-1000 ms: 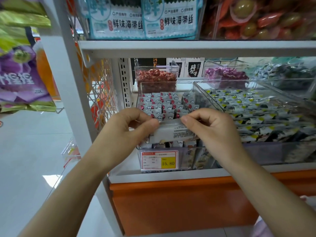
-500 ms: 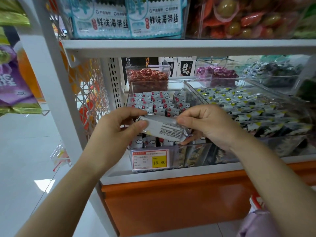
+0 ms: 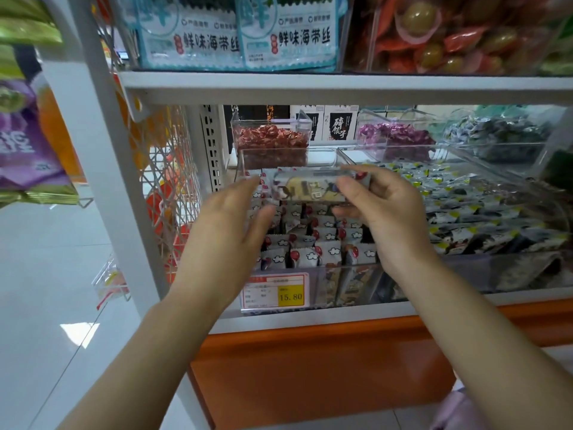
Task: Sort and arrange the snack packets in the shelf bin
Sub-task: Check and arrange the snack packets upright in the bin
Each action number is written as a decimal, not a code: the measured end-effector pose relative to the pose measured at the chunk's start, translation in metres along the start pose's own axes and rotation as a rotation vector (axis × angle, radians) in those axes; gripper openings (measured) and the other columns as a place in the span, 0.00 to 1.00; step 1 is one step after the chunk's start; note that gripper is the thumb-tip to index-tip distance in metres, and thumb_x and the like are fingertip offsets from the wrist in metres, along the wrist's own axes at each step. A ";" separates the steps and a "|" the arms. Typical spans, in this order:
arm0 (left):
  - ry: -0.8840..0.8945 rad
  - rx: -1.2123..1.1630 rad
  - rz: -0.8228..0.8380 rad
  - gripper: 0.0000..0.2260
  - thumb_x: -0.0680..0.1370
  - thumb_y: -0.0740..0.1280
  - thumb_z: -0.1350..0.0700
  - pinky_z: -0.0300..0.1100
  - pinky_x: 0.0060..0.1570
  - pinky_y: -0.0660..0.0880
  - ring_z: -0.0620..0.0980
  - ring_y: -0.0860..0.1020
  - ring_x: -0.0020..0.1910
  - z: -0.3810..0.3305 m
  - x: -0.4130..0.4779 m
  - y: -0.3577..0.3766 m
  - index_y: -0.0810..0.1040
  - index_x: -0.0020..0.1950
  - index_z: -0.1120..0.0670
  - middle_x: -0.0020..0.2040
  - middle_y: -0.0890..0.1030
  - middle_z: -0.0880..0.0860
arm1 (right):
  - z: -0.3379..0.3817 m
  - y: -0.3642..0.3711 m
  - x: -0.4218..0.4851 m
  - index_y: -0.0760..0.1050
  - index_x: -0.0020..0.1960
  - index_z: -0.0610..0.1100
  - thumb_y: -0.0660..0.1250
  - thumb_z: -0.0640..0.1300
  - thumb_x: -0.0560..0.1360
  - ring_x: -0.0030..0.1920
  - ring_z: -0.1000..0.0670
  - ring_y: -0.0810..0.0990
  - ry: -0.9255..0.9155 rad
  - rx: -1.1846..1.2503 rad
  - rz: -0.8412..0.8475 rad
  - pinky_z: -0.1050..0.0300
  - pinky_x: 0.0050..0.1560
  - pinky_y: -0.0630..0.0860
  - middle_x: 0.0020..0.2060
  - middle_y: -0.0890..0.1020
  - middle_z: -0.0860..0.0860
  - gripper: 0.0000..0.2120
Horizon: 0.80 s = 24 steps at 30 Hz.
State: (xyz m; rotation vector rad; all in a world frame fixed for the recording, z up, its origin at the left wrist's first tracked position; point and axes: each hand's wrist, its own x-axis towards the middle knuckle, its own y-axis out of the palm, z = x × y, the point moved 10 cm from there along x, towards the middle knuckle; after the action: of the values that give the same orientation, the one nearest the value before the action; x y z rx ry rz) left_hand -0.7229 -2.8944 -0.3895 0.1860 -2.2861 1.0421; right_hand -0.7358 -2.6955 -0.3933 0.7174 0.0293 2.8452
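Observation:
A clear shelf bin (image 3: 310, 290) on the middle shelf holds rows of small upright snack packets (image 3: 310, 252), white with red dots and clouds. My right hand (image 3: 384, 218) pinches one long packet (image 3: 310, 189) by its right end, level above the back rows of the bin, printed face toward me. My left hand (image 3: 229, 225) hovers just left of that packet over the bin's left side, fingers spread and blurred, holding nothing.
A wider clear bin (image 3: 511, 274) of dark packets with yellow corners sits to the right. Behind stand bins of red candy (image 3: 273, 141) and purple candy (image 3: 393, 138). The upper shelf board (image 3: 341, 85) overhangs. A white upright (image 3: 102, 169) and wire rack (image 3: 167, 187) flank the left.
Both hands held the packet with its back label up; now the packet is turned printed side up and raised toward the back, held by the right hand only. The left hand has let go.

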 end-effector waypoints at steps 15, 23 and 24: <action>0.179 0.543 0.262 0.24 0.78 0.47 0.43 0.60 0.71 0.45 0.49 0.53 0.76 0.006 -0.020 0.033 0.74 0.64 0.52 0.72 0.67 0.52 | -0.005 0.088 0.023 0.78 0.54 0.42 0.74 0.50 0.68 0.46 0.54 0.72 -0.271 -0.876 0.329 0.67 0.40 0.64 0.48 0.75 0.50 0.19; 0.129 0.634 0.226 0.33 0.75 0.41 0.37 0.57 0.68 0.34 0.49 0.40 0.76 0.017 -0.014 0.023 0.58 0.75 0.53 0.78 0.50 0.51 | -0.044 0.114 0.014 0.81 0.48 0.48 0.64 0.51 0.76 0.50 0.53 0.68 -0.238 -1.112 0.652 0.53 0.51 0.65 0.43 0.81 0.53 0.10; 0.125 0.630 0.228 0.34 0.74 0.40 0.37 0.58 0.69 0.35 0.48 0.39 0.76 0.019 -0.014 0.023 0.57 0.76 0.53 0.78 0.48 0.51 | -0.046 0.115 0.015 0.81 0.49 0.49 0.61 0.51 0.78 0.50 0.53 0.65 -0.239 -1.158 0.691 0.54 0.51 0.62 0.42 0.81 0.54 0.11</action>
State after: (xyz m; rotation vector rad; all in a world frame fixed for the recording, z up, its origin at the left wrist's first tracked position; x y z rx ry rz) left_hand -0.7290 -2.8940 -0.4214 0.1080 -1.8316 1.8185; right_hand -0.7931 -2.8035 -0.4187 0.8131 -2.0008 2.5406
